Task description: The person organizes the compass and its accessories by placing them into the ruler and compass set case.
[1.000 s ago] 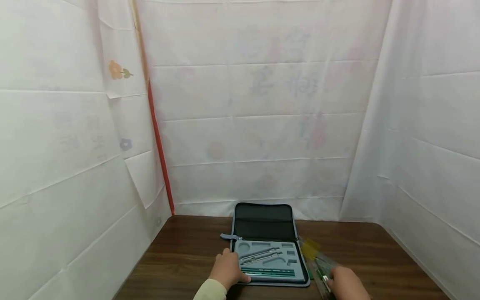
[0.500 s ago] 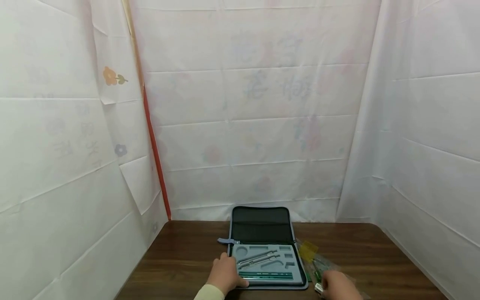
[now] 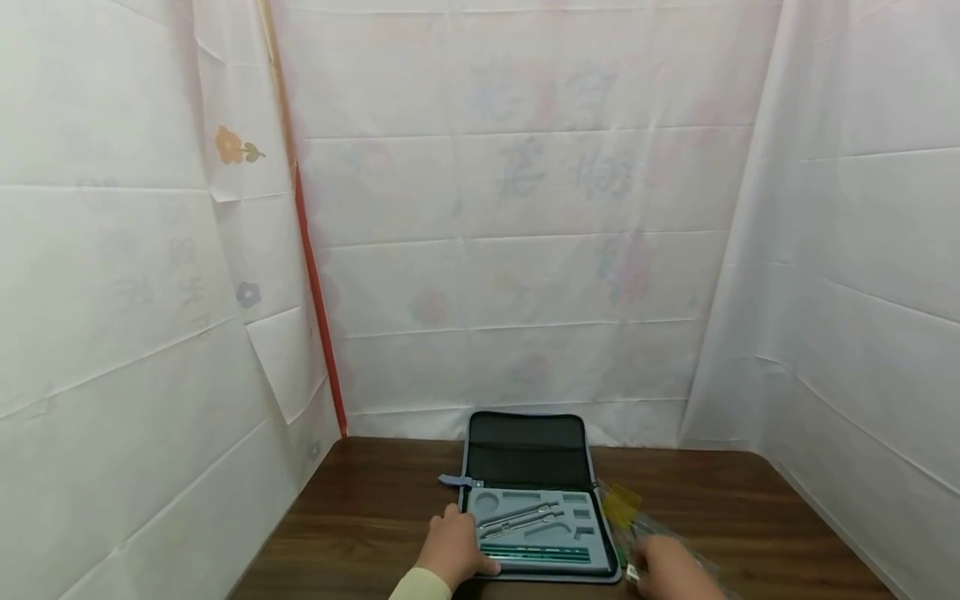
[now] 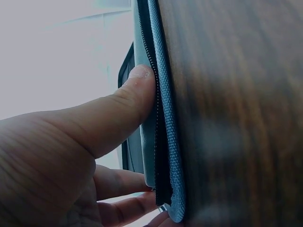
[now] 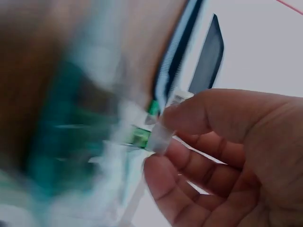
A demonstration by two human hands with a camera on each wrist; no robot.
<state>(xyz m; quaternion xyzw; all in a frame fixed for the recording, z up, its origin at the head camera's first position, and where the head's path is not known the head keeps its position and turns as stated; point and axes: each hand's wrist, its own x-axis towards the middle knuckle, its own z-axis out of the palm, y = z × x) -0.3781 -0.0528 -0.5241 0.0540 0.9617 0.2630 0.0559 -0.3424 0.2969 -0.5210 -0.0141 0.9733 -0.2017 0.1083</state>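
Observation:
An opened zip case (image 3: 530, 450) lies on the table with its dark lid back. Its grey tray holds two metal compasses (image 3: 517, 518) and green pencils (image 3: 536, 553). My left hand (image 3: 450, 543) grips the case's near left corner, its thumb (image 4: 135, 90) along the zip edge in the left wrist view. Right of the case, my right hand (image 3: 667, 568) pinches a small white-and-green block (image 5: 162, 138) between thumb and fingers. Clear plastic with green parts (image 5: 75, 137), blurred in the right wrist view, is close beside that hand.
A yellow translucent piece (image 3: 622, 505) lies by the case's right side, among clear plastic items (image 3: 656, 525). A zip pull strap (image 3: 456, 481) sticks out to the left. White sheets (image 3: 517, 275) hang around the brown table (image 3: 367, 500).
My right hand has shifted left toward the case with the white-and-green block. The left hand keeps its hold on the corner. The head view has swayed slightly.

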